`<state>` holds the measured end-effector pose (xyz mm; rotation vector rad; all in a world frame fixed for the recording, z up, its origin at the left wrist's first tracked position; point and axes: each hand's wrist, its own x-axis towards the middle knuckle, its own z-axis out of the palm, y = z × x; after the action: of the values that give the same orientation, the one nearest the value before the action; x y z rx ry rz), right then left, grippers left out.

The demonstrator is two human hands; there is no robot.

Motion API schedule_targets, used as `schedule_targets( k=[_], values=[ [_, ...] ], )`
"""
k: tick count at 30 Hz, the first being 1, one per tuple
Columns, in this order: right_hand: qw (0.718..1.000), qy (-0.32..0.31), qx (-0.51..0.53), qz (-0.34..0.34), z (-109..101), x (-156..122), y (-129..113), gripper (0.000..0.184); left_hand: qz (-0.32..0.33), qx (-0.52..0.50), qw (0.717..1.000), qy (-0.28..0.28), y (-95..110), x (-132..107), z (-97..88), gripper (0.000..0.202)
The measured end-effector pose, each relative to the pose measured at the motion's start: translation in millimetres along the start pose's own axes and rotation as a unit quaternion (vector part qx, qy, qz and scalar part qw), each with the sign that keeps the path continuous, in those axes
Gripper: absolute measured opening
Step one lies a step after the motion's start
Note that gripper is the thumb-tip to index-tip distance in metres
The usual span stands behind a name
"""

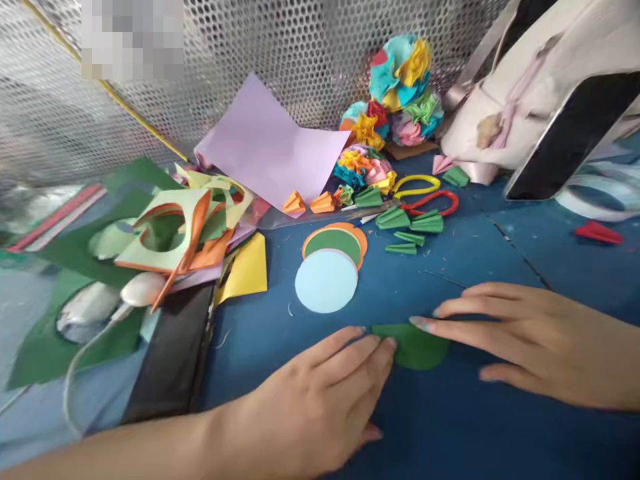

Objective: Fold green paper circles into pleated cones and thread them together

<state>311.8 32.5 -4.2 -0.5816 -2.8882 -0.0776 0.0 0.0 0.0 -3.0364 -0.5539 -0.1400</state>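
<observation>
A green paper piece (pixel 414 347), rounded along its lower edge, lies on the blue table (pixel 475 267) between my hands. My left hand (pixel 320 400) lies flat with its fingertips over the paper's left end, pressing it down. My right hand (pixel 530 347) comes in from the right, fingers spread, with the index fingertip at the paper's top edge. Beyond them lie stacked paper circles, a light blue one (pixel 326 281) on top of a green one (pixel 333 243). Several small folded green paper pieces (pixel 393 219) sit further back.
Behind the circles stand paper flower balls (pixel 400 73) and a lilac sheet (pixel 267 143). Scissors with red handles (pixel 430 203) lie near the folded pieces. Cut paper scraps (pixel 165 230) and a black flat object (pixel 170 353) are piled left. A white bag (pixel 540 87) stands back right.
</observation>
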Motion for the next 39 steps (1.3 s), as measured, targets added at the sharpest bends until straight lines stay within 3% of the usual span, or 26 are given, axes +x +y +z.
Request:
schedule_targets(
  k=[4, 7, 11, 17, 22, 27, 30, 34, 36, 39],
  values=[
    [0.999, -0.011, -0.047, 0.017, -3, -26, -3, 0.04, -0.001, -0.029, 1.0, -0.005, -2, 0, -1.7, 0.052],
    [0.998, 0.0, -0.042, 0.04, -8, -27, -5, 0.036, -0.006, -0.054, 0.998, -0.018, -3, 0, -0.8, 0.052],
    [0.997, 0.034, -0.017, 0.062, -11, -3, -4, 0.032, -0.008, -0.074, 0.997, -0.027, -3, 0, -0.2, 0.053],
    [0.996, 0.021, 0.073, 0.041, 6, 35, 0, 0.056, -0.033, -0.089, 0.995, -0.008, -4, 1, -3.6, 0.053],
    [0.977, -0.057, 0.181, 0.095, 3, 45, 4, 0.035, -0.037, -0.088, 0.995, 0.006, -5, 1, -2.2, 0.054],
    [0.987, -0.047, 0.146, 0.057, -4, 44, 3, 0.009, -0.039, -0.097, 0.994, 0.025, -4, 0, -1.1, 0.054],
    [0.991, -0.025, 0.126, 0.048, -3, 45, 0, 0.012, -0.051, -0.106, 0.991, 0.056, -4, 0, -3.2, 0.052],
    [0.983, 0.009, 0.163, 0.086, -1, 52, -5, 0.009, -0.05, -0.101, 0.984, 0.142, -3, 2, -3.8, 0.044],
    [0.973, 0.005, 0.201, 0.114, -2, 56, -8, 0.006, -0.056, -0.105, 0.979, 0.167, -2, 3, -2.2, 0.036],
    [0.949, -0.013, 0.268, 0.166, -5, 61, -12, 0.016, -0.064, -0.106, 0.978, 0.17, -1, 4, 0.1, 0.024]
  ],
)
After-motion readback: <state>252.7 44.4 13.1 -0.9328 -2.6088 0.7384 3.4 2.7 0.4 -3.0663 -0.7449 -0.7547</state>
